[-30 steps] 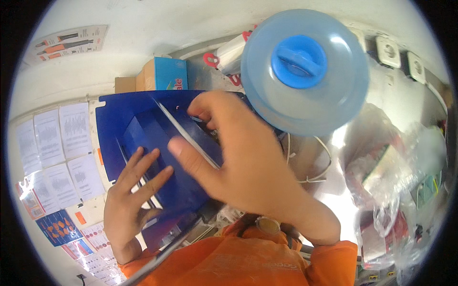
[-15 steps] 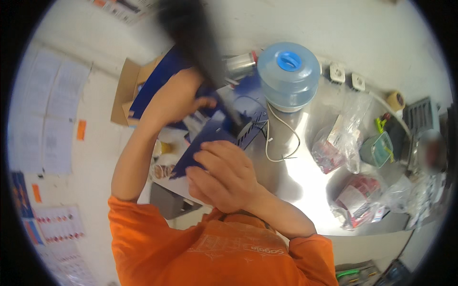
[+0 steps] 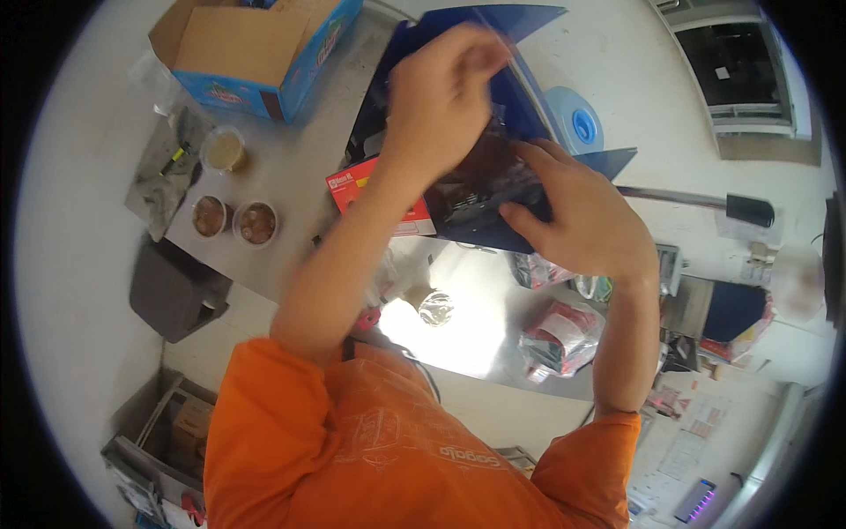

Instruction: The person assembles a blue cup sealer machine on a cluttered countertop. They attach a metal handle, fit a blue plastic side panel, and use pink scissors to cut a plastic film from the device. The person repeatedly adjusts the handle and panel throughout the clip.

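Left hand: my left hand (image 3: 441, 97) is raised over the back part of the desk. Its fingers are curled together at the top of the blue folder, but I cannot tell if they really pinch the clear sleeve or only rest on it.
Right hand: my right hand (image 3: 577, 216) is at the right side of the folder. The fingers are spread a little apart and pressed on the dark sheet, with the thumb under the lower edge, so I judge it as clamped on the folder.
Blue folder: the blue folder (image 3: 529, 106) is held open in the air between both hands, above the back middle of the metal desk (image 3: 467, 326), tilted toward me. A dark glossy sheet (image 3: 480, 181) lies inside it.
Step in hand: I think I am working the dark sheet in or out of the folder; which direction, the picture does not say.
Next move: it calls for a steady right grip while the left fingers slide along the sheet, without bending the thin plastic.
Desk, left edge: three plastic cups (image 3: 236, 220) with brown content stand near the left edge, and an open blue carton (image 3: 264, 53) is at the back left corner.
Desk, middle: a red box (image 3: 374, 198) lies just under the folder.
Desk, right part: plastic bags (image 3: 560, 339) with red things lie near the front edge.
Behind: a blue water bottle cap (image 3: 577, 123) shows beside the folder.
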`<state>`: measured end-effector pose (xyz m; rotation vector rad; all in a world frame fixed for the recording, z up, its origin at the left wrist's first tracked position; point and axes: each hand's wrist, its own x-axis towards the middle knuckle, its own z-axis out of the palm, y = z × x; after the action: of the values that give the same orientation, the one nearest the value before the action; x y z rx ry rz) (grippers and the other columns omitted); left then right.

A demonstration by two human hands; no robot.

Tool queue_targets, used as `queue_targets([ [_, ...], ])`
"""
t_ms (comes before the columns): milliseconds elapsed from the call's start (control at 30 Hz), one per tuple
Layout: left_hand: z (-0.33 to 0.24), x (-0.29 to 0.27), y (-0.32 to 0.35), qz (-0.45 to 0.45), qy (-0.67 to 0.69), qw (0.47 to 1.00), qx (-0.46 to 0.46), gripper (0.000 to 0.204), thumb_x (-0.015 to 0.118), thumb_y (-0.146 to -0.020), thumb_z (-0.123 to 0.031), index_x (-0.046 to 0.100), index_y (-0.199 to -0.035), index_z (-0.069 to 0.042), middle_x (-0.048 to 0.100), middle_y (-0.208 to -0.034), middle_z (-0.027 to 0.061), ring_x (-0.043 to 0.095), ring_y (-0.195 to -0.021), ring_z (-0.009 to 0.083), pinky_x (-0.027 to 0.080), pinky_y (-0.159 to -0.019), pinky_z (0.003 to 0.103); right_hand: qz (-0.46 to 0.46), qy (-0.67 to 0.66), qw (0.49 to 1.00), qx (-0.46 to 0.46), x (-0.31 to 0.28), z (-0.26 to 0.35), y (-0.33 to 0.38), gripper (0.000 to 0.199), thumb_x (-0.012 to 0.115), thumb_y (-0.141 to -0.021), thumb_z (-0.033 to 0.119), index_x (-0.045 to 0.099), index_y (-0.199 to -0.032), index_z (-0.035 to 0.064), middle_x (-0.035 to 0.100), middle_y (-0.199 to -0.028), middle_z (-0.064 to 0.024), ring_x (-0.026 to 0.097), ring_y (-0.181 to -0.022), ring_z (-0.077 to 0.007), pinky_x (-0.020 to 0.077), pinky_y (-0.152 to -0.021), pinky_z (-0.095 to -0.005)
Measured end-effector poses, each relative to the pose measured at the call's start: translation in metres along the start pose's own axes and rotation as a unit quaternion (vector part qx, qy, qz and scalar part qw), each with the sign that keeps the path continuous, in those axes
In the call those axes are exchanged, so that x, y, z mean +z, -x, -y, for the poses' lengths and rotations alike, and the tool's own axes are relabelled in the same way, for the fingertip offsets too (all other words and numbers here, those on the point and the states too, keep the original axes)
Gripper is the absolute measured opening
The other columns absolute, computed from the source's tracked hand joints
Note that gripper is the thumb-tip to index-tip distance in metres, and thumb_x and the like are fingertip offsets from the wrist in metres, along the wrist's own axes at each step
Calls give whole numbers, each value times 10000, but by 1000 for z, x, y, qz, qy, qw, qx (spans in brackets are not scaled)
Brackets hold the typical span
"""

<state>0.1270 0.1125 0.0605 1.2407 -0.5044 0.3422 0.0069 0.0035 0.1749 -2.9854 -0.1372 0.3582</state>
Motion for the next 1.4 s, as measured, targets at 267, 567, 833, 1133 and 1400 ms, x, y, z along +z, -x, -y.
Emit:
queue_targets([
  [267,26,-36,93,166,-290,931,-147,528,555,-797,27,497,-1321,0,654,-1029,208,621,-963,380,516,-865,461,-142,-54,980,130,-20,7,-43,309,632,-920,227,661,-1121,-5,703,-990,-165,689,-839,-243,530,-786,-357],
  [567,40,-37,24,275,-270,857,-344,748,587,-814,-161,293,-1466,56,685,-937,262,693,-868,406,556,-801,499,17,-59,969,240,-19,-44,-127,1073,827,-648,606,450,-1325,-136,623,-1165,-296,631,-1092,-325,482,-944,-366],
  [833,56,-31,35,211,-247,867,-378,776,574,-811,-187,273,-1487,47,704,-916,172,682,-916,356,526,-859,423,45,-53,967,244,-4,-49,-128,918,867,-640,448,502,-1306,-68,633,-1169,-275,628,-1101,-358,491,-947,-398],
  [1133,58,-35,29,225,-219,871,-377,820,596,-779,-213,265,-1483,45,666,-1026,283,657,-973,427,510,-921,459,24,-64,980,186,-5,-56,-119,914,874,-680,440,494,-1353,-49,655,-1147,-227,657,-1015,-299,522,-880,-381],
  [1400,57,-35,32,179,-242,889,-345,725,606,-777,-223,384,-1448,-62,688,-985,235,646,-1007,403,491,-928,459,32,-80,980,181,-4,-63,-117,885,845,-715,447,487,-1362,-38,649,-1168,-238,657,-1044,-323,526,-873,-386],
])
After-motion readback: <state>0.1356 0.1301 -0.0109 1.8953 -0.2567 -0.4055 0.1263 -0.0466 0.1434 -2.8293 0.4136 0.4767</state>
